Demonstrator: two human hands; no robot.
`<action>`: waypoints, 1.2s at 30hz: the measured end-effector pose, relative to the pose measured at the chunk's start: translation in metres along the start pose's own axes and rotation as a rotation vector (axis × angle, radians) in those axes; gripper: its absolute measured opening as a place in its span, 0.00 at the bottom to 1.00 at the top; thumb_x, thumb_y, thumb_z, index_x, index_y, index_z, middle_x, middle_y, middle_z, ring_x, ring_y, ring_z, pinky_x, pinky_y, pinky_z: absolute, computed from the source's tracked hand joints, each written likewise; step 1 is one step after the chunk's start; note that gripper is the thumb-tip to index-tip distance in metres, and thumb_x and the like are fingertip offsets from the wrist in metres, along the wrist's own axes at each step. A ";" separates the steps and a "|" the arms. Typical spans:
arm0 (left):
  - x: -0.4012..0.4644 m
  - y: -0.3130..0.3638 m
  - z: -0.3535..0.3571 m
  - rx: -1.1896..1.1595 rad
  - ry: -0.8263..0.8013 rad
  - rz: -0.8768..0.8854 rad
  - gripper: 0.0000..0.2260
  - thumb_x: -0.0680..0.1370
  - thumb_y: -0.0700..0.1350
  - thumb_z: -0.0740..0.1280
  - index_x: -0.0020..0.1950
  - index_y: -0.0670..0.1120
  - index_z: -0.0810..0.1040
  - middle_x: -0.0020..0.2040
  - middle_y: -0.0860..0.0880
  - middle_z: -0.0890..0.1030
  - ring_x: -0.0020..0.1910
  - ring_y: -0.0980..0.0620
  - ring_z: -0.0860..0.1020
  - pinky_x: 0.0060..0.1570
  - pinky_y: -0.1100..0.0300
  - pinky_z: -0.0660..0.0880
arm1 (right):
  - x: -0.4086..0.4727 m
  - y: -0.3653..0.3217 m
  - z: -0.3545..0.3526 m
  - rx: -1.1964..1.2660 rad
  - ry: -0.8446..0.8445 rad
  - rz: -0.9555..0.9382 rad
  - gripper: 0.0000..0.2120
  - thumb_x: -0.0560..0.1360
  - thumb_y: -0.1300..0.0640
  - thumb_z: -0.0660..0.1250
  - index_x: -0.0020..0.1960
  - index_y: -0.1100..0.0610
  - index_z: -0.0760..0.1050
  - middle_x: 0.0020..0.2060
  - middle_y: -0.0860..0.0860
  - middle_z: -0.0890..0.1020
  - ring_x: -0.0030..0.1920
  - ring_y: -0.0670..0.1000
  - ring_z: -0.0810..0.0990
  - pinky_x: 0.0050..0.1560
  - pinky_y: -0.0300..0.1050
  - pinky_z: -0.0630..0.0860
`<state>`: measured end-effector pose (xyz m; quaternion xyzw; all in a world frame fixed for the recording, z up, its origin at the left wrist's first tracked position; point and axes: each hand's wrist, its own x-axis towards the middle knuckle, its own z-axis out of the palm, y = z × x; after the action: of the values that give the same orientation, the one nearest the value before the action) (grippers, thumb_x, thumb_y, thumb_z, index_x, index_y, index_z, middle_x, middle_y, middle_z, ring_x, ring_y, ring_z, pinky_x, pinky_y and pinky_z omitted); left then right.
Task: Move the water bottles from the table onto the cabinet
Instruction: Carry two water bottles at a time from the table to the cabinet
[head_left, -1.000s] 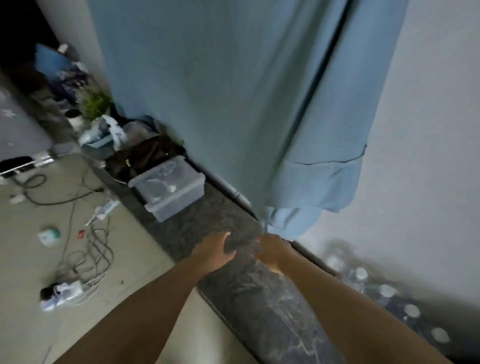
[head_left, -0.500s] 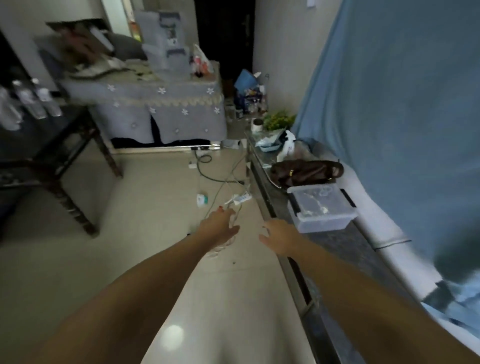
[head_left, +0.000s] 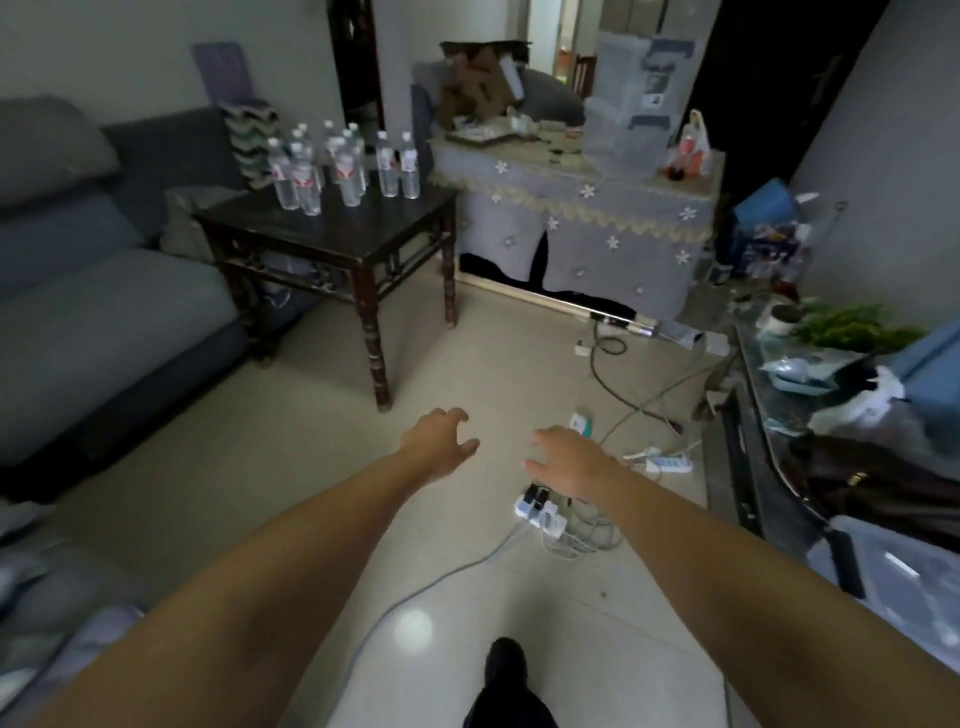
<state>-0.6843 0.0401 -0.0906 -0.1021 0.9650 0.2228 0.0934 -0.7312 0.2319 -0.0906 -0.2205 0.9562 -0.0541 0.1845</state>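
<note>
Fingers of left hand (head_left: 434, 441) and right hand (head_left: 569, 460) loosely spread, empty.

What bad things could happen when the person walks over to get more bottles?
1. The white power strip and loose grey cables lie on the pale floor right under the empty right hand, so a foot could probably catch and trip.
2. The clear plastic water bottles stand packed together on the dark wooden side table. Grabbing one with the empty left hand might knock its neighbours over.
</note>
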 end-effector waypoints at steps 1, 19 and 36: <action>0.011 -0.009 -0.007 -0.004 0.008 -0.017 0.23 0.78 0.54 0.63 0.71 0.47 0.68 0.69 0.43 0.71 0.67 0.43 0.71 0.66 0.50 0.69 | 0.016 -0.007 -0.004 -0.016 0.000 -0.024 0.23 0.80 0.47 0.57 0.71 0.56 0.66 0.68 0.56 0.72 0.66 0.56 0.72 0.67 0.53 0.69; 0.253 -0.106 -0.132 -0.060 0.113 -0.264 0.22 0.78 0.53 0.64 0.70 0.48 0.69 0.67 0.44 0.73 0.65 0.44 0.73 0.63 0.52 0.72 | 0.337 -0.079 -0.109 -0.035 -0.019 -0.218 0.23 0.80 0.46 0.59 0.71 0.56 0.67 0.66 0.56 0.72 0.67 0.57 0.72 0.67 0.50 0.70; 0.552 -0.212 -0.265 -0.030 0.085 -0.173 0.22 0.78 0.53 0.64 0.70 0.45 0.70 0.66 0.41 0.73 0.64 0.42 0.74 0.63 0.53 0.72 | 0.638 -0.138 -0.212 0.091 0.007 -0.135 0.21 0.81 0.51 0.60 0.71 0.59 0.68 0.69 0.58 0.71 0.69 0.58 0.70 0.70 0.50 0.67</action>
<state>-1.1999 -0.3509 -0.0678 -0.1957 0.9522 0.2240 0.0697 -1.2884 -0.1694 -0.0786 -0.2758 0.9363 -0.1105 0.1870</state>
